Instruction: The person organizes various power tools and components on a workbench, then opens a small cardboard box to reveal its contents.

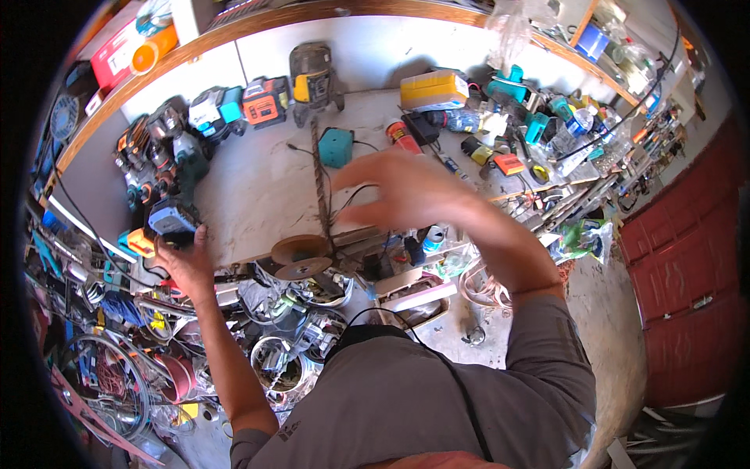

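Observation:
My left hand (pixel 188 267) is at the bench's left front corner, its thumb and fingers around the lower end of a blue-and-black tool battery pack or tool base (pixel 171 217). Which of the two it is cannot be told. My right hand (pixel 398 187) hangs over the middle of the workbench (pixel 252 193), blurred, with thumb and fingers apart and nothing between them. Beyond its fingertips sits a teal box-shaped device (pixel 336 148) with a dark cord. A long, rusty twisted drill bit or rod (pixel 320 182) runs front to back just left of that hand.
Cordless power tools (pixel 187 158) crowd the bench's left end. A yellow-and-black jobsite radio or similar device (pixel 312 79) stands by the wall. Tools and a yellow box (pixel 433 91) fill the right side. Round discs (pixel 302 258) sit at the front edge, above cluttered buckets (pixel 278 363).

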A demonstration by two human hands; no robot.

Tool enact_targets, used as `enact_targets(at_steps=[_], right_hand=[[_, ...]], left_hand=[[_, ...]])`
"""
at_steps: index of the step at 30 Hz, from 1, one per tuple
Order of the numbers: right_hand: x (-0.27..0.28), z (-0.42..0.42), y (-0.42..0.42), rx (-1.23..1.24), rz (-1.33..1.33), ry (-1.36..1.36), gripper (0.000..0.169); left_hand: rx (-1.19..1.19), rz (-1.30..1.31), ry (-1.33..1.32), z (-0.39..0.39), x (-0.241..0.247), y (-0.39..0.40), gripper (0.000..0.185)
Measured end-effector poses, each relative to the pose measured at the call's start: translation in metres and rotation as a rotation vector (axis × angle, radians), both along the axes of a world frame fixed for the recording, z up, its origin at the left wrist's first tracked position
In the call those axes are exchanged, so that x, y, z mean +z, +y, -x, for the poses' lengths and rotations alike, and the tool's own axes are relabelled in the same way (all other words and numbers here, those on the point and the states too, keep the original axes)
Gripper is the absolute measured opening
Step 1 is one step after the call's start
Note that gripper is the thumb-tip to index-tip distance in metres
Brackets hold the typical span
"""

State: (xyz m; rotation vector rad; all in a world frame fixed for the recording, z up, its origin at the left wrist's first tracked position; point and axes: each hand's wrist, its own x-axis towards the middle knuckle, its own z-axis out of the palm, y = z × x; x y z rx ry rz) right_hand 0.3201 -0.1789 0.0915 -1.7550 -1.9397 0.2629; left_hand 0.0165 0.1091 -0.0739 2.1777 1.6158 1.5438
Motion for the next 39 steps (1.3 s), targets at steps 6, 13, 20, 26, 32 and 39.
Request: enact_targets(at_steps=[6,13,20,26,32,39], right_hand=[[0.002,-0.177,-0.113,-0.868,-0.446,-0.091,0.055],[-0.026,-0.306,-0.155,-1.079,-0.270,0.597,0.070],[-0.038,-0.312,-0.165,-1.059,-0.277,0.855,0.060],[-0.031,-0.267,-0.142,-1.119,-0.560,-0.329,0.049],[-0.010,-0.236,-0.079,-0.852,-0.290,-0.172,0.059],[-0.050,-0.291,-0.005,-0.731,-0.223,-0.207,0.103]], left_hand=[[0.025,0.017,0.021,-0.001,0.000,0.001,0.110],[0.037,0.007,0.031,0.000,-0.004,0.005,0.107],[0.032,-0.069,0.076,0.010,-0.016,0.021,0.106],[0.070,-0.020,0.098,0.013,-0.012,0.018,0.105],[0.073,0.026,0.092,0.010,-0.010,0.016,0.107],[0.053,0.033,0.048,0.003,-0.003,0.007,0.107]])
